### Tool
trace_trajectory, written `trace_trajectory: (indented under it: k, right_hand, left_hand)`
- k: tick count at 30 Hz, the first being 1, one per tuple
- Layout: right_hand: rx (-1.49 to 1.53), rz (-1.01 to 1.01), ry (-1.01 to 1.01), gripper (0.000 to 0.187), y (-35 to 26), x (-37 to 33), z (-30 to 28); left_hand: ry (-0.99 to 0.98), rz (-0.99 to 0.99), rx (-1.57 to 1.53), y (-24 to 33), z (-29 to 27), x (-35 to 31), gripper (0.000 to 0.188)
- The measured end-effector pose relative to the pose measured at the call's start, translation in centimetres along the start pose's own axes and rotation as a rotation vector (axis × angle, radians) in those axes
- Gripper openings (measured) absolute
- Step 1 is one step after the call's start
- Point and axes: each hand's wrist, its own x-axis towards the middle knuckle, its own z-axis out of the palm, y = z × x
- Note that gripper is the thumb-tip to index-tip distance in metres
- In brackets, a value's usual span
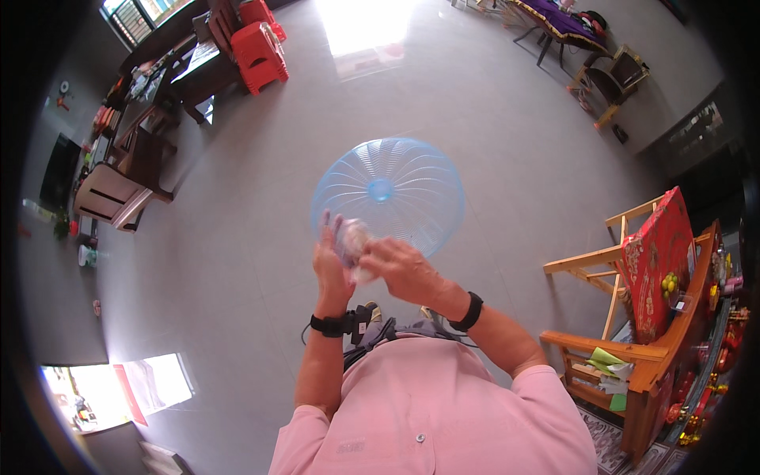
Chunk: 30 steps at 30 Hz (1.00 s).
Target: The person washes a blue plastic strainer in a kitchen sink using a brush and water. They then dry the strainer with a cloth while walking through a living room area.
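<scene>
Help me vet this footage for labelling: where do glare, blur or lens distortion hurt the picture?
Head view: glare whites out a patch of floor at the top; head view: the left hand, right hand and pale bundle between them look smeared, probably by motion; head view: the fisheye lens warps the room toward the rim, and the corners go black.

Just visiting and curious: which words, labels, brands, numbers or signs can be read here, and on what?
Nothing is legible.
Pink shirt: faint marks, too blurred to read.
White tag beside the left wristband: too small to read.
Whitish item: blurred, no readable lettering.
</scene>
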Motion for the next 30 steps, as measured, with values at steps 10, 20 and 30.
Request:
trace_trajectory:
  k: [10, 20, 30]
  right_hand:
    - [-0.245, 0.053, -0.064, 0.046, 2.8, -3.3, -2.9]
    - [-0.447, -0.016, -0.109, 0.050, 4.3, -6.1, 1.1]
    - [-0.447, -0.093, 0.175, 0.044, 1.7, -2.8, 0.1]
  left_hand:
    - [0.128, -0.172, 0.213, 3.5, 1.6, -1.1, 0.061]
    - [-0.032, -0.308, 0.257, 3.6, 1.2, 0.6, 0.064]
    - [-0.178, 0.124, 0.320, -2.4, 3.7, -2.2, 0.071]
